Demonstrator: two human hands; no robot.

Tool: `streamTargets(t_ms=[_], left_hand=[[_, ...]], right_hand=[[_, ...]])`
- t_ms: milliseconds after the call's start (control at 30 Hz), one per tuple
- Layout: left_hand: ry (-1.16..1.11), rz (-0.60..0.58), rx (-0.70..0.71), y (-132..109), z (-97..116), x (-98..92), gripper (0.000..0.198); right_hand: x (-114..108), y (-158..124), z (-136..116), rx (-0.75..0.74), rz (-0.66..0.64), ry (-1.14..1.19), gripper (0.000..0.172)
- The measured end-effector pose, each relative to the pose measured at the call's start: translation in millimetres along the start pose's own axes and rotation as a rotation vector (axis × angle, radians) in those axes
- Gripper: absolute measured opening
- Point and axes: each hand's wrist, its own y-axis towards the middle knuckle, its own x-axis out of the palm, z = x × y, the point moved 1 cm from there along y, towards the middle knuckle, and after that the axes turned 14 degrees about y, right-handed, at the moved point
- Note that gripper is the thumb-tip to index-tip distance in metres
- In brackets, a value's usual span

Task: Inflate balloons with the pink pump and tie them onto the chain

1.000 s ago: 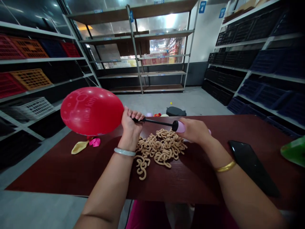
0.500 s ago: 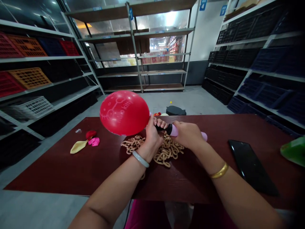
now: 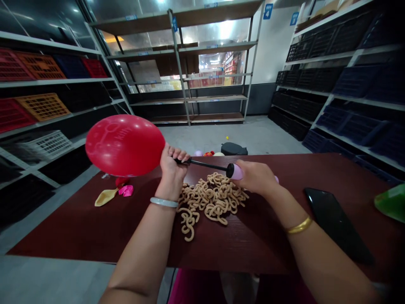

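Observation:
A swollen red balloon (image 3: pixel 125 145) with faint printing points left from my left hand (image 3: pixel 172 166). That hand is closed around the balloon's neck and the black end of a hand pump; the nozzle inside is hidden. My right hand (image 3: pixel 256 177) grips the pump's lilac barrel (image 3: pixel 236 172). Between the hands the pump's black rod (image 3: pixel 209 164) shows, drawn out of the barrel. Below them a heap of tan curly rings (image 3: pixel 211 196) lies on the brown table (image 3: pixel 126 236). Flat balloons rest at the left: a cream one (image 3: pixel 106 197), a pink one (image 3: pixel 126 191) and a red one (image 3: pixel 121 182).
A black phone-like slab (image 3: pixel 337 223) lies at the right, with a green object (image 3: pixel 390 202) near the edge. Behind the table's far edge are a dark grey seat-like item (image 3: pixel 233 148) and coloured balloons. Shelves with crates (image 3: pixel 42 106) line both sides.
My left hand has moved left with the balloon and black pump end, away from my right hand, so the rod is now exposed. The balloon looks somewhat larger.

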Motion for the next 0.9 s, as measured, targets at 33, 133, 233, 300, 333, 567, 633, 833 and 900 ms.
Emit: streamTargets(t_ms=[33, 133, 233, 300, 333, 567, 633, 833, 900], left_hand=[[-0.004, -0.002, 0.013, 1.5, 6.5, -1.7, 0.042], [-0.015, -0.012, 0.030, 0.5, 7.9, -1.3, 0.043], [-0.028, -0.030, 0.028, -4.5, -12.5, 3.5, 0.043], [-0.033, -0.036, -0.008, -9.4, -32.4, 7.7, 0.042], [-0.037, -0.037, -0.037, -12.4, -42.8, 10.1, 0.042], [-0.029, -0.026, -0.172, -35.9, -92.9, 26.7, 0.043], [-0.018, -0.013, -0.175, -37.9, -95.4, 28.2, 0.043], [0.013, -0.023, -0.147, -23.6, -71.5, 18.2, 0.044], [0.006, 0.007, -0.120, -13.9, -54.5, 9.4, 0.042]], right_hand=[[-1.4, -0.1, 2.5, -0.008, 0.003, -0.003, 0.030], [-3.6, -0.7, 6.7, -0.020, 0.017, -0.030, 0.031], [-3.1, -2.0, 4.8, -0.004, 0.034, -0.073, 0.033], [-1.2, -2.7, 0.8, 0.002, 0.038, -0.093, 0.032], [0.2, -2.9, -1.7, 0.003, 0.037, -0.099, 0.031], [13.3, -1.9, -17.9, 0.014, -0.001, -0.048, 0.031], [15.7, -1.3, -20.3, 0.022, -0.006, -0.033, 0.031], [14.9, 0.7, -12.4, -0.006, -0.002, 0.016, 0.031], [12.1, 1.6, -3.3, 0.000, -0.037, 0.013, 0.032]])
